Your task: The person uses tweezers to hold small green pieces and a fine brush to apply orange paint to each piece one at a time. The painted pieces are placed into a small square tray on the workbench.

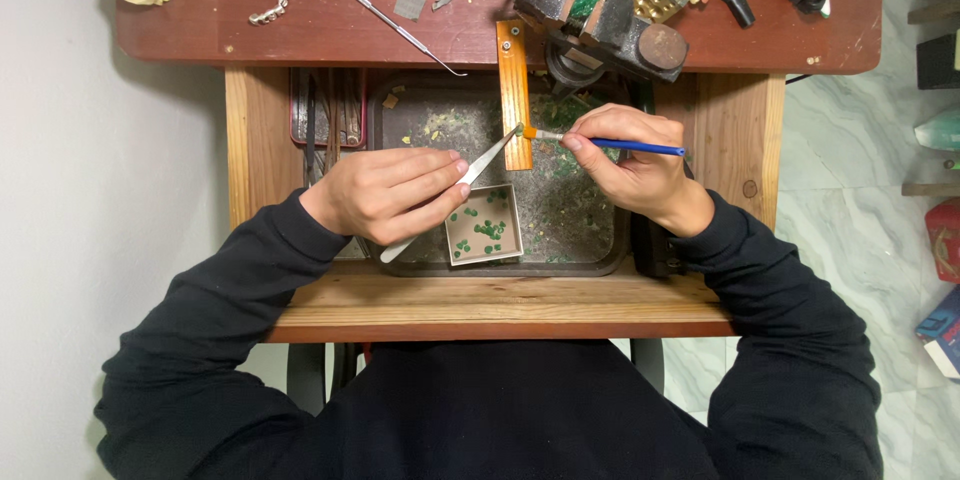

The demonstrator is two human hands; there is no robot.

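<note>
Black sleeves fill the view at six o'clock, nearest to us, and our two forearms reach up from them toward the middle. Beyond them lies the wooden worktop [480,305], with a dark pull-out tray [590,230] sunk into it and strewn with green and pale crumbs. At twelve o'clock a red-brown upper surface [330,35] carries a heavy iron vise [600,10], and from beside it an orange bench peg [514,95] juts down toward us.

Our left hand [385,195], at nine o'clock from the peg's end, is closed around pale tweezers [455,190] whose tips meet the peg's lower end. Our right hand [640,165], at three o'clock, pinches a slim blue-handled tool [640,148], its tip also at that end. Between the two tips sits a tiny green piece [524,130], too small to make out closely.

Just at five o'clock from the left hand lies a small square box [484,226] with more green bits.

We judge that we are working this piece on the peg; the next stroke calls for a steady tweezer grip and light pressure.
</note>
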